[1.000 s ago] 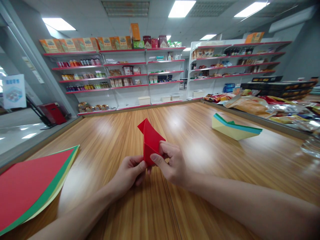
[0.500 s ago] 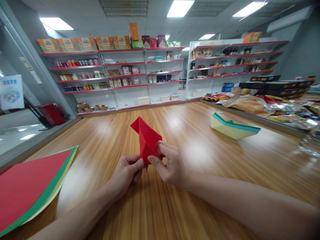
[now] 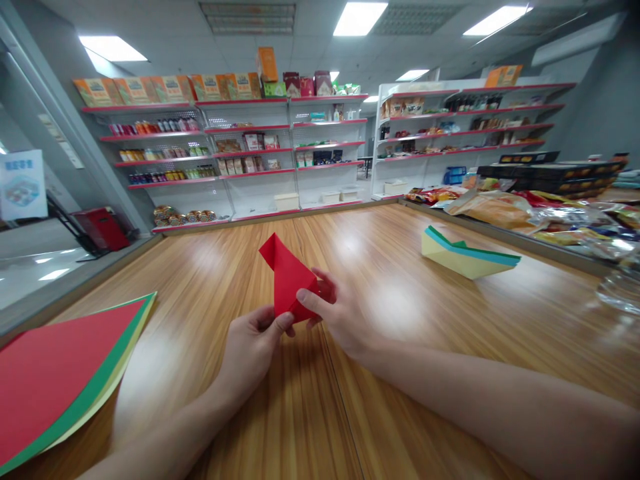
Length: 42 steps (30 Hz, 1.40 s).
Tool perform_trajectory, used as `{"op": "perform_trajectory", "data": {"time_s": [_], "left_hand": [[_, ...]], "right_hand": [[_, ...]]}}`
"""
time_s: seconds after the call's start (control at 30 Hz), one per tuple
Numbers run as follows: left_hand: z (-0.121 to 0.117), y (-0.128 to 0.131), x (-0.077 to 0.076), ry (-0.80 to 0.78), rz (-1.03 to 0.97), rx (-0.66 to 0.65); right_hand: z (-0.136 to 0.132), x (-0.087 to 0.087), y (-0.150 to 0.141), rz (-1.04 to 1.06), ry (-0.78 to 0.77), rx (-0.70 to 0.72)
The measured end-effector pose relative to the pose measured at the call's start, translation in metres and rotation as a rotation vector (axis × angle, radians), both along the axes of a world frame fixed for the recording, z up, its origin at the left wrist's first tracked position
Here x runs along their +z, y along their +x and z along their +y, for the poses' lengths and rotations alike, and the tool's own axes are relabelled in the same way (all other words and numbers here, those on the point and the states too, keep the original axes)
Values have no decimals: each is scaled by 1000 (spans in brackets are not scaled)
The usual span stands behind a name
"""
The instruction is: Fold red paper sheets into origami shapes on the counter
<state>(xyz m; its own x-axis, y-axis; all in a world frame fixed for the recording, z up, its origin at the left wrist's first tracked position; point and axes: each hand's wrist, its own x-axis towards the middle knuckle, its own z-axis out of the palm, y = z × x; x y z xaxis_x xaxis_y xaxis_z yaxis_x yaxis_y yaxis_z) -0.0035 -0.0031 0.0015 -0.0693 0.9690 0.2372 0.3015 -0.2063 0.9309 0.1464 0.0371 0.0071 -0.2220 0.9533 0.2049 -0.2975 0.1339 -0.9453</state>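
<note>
A folded piece of red paper is held up just above the wooden table, its narrow end pointing up and to the left. My left hand pinches its lower corner, thumb in front. With the thumb on the front face and the fingers behind, my right hand grips its right side. The fingers behind the paper are partly hidden. Farther to the right, a folded paper boat in yellow, blue and green rests on the table, apart from both hands.
Sheets of coloured paper, red on top with green and pale yellow beneath, lie at the left. Packaged snacks and black boxes are heaped beyond the table's right edge. Stocked shelves stand behind. A clear glass-like object sits far right.
The red paper's open fold has been pressed flatter, so a broad face now shows. My right thumb has moved up onto that face, and the fingers have slipped behind it.
</note>
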Motion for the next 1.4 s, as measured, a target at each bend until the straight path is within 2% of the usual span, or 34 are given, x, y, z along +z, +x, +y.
{"op": "perform_trajectory", "data": {"time_s": [0.07, 0.2, 0.33, 0.47, 0.73, 0.87, 1.0, 1.23, 1.4], "left_hand": [[0, 1, 0, -13, 12, -20], [-1, 3, -3, -72, -61, -118], [1, 3, -5, -158, -192, -218], [3, 1, -6, -199, -347, -272], [-2, 7, -3, -227, -391, -168], [-2, 5, -1, -187, -400, -111], [0, 3, 0, -184, -409, -90], [1, 7, 0, -143, -371, -66], [3, 5, -2, -124, -376, -77]], "right_hand": [[1, 3, 0, 48, -17, 54], [4, 3, 2, 96, -15, 51], [6, -1, 2, 66, 14, 20], [5, -4, 2, 7, 41, 47], [4, 0, 2, -90, 112, 37], [7, -2, 8, -353, 274, 30], [10, -5, 14, -582, 427, 108], [6, -3, 11, -586, 542, 30], [5, -6, 10, -667, 500, 30]]}}
